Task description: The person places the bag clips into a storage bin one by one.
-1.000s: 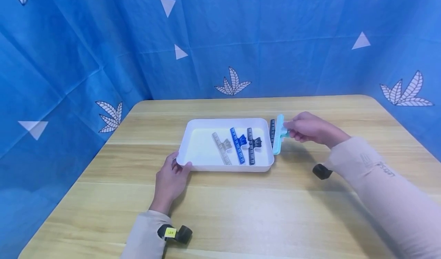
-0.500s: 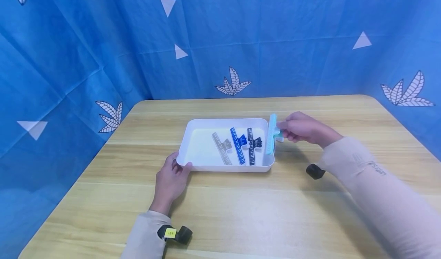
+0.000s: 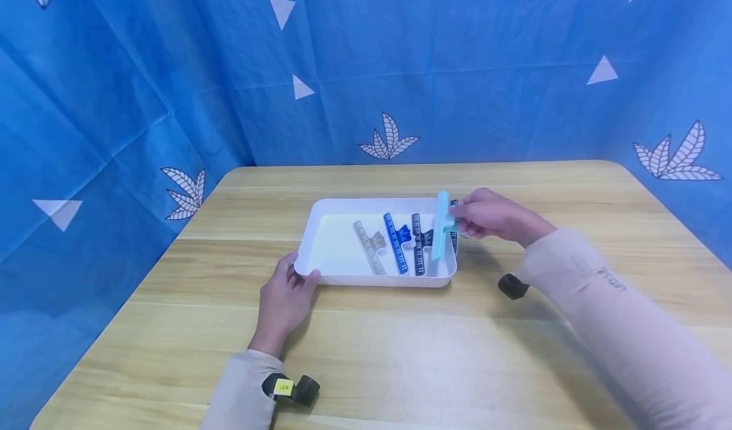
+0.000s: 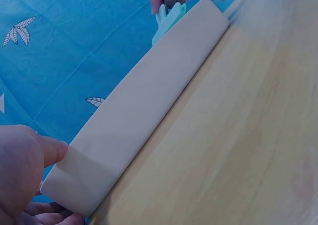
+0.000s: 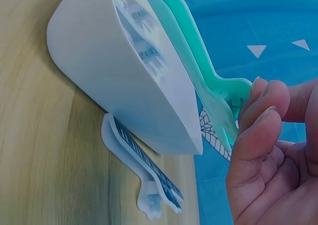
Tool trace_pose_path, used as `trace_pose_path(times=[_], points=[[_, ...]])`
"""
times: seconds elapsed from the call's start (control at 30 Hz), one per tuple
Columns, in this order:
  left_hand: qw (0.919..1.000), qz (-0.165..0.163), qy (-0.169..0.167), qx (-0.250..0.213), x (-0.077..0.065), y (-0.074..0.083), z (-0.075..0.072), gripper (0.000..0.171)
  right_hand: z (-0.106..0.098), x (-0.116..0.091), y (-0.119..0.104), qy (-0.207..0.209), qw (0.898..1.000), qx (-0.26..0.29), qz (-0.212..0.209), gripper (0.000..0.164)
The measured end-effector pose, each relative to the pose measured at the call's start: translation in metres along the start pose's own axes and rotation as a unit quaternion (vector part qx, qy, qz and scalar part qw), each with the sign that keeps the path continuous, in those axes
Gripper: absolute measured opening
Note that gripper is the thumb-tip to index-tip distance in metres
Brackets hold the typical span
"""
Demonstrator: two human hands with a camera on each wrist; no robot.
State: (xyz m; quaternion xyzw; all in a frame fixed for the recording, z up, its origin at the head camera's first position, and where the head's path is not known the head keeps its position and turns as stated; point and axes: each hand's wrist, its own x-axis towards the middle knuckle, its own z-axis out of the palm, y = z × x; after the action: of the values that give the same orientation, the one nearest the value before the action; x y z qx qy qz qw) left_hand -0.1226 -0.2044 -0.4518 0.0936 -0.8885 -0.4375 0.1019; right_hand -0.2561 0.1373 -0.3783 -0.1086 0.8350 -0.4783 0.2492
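Observation:
My left hand [image 3: 284,300] holds the near left corner of a white tray [image 3: 372,280], thumb against the front wall. My right hand [image 3: 486,214] pinches the handle end of a mint-green clip [image 3: 441,227], which hangs over the tray's right end. In the right wrist view the long jaw of this clip [image 5: 186,51] stands upright, above the tray rim. Inside the tray lie a clear greyish clip [image 3: 368,247], a blue clip [image 3: 396,242] and a black clip [image 3: 418,246], the latter two with piano-key patterns. The mint clip partly covers the black clip's handle.
Outside the tray, against its right wall, another piano-key clip [image 5: 144,170] lies on the wooden table [image 3: 400,354]; the tray and right hand partly hide it in the head view. A blue patterned curtain [image 3: 343,49] hangs behind the table.
My right hand has carried the mint-green clip leftward, from beside the tray's right wall to above its right end. The left hand keeps its hold on the tray corner.

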Motion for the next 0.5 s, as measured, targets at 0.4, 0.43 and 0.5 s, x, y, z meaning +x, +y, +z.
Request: trace_pose_path(times=[0.4,0.43,0.5], points=[[1.0000,0.002,0.001,-0.005,0.000,0.000,0.000,0.062,0.010,0.003,-0.006,-0.001,1.000,-0.004,-0.004,0.023],[1.0000,0.002,0.000,-0.005,0.000,0.000,0.000,0.063,0.011,0.003,-0.007,-0.001,1.000,-0.002,-0.003,0.022],[1.0000,0.002,0.000,-0.007,0.000,0.000,0.000,0.063,0.011,0.004,-0.007,0.000,1.000,-0.003,-0.001,0.022]])
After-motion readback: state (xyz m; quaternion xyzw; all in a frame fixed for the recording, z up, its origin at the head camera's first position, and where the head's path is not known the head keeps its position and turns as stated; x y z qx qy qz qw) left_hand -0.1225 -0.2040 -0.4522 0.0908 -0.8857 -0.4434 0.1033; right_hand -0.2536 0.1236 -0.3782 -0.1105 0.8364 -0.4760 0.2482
